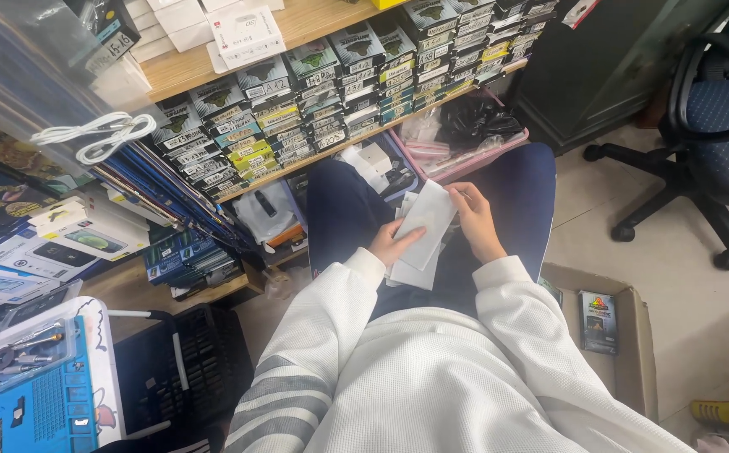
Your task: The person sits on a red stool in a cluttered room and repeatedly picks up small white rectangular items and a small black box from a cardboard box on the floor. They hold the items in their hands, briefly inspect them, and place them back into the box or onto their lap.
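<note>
White and flat, a slim packet sits over the lap of a seated person in a white knit top and dark blue trousers. The left hand supports it from beneath, fingers curled under the lower edge, its grip closed on the packet; the right hand pinches the packet's right edge near the top, grip likewise clamped on it, so the piece is held tilted up toward the face, seemingly to be read or opened. Below the packet, more white packets lie stacked on the thigh, apparently kept within easy reach.

Beyond the packet, ahead of the knees, a wooden shelf carries rows of small labelled boxes stood on edge so their handwritten tags face out. Past the packet's top right, a pink tray holds dark cables and clear bags. To the packet's right, on the floor, an open cardboard box contains one small printed box. Far to the packet's lower left lies a blue repair mat with tools.
</note>
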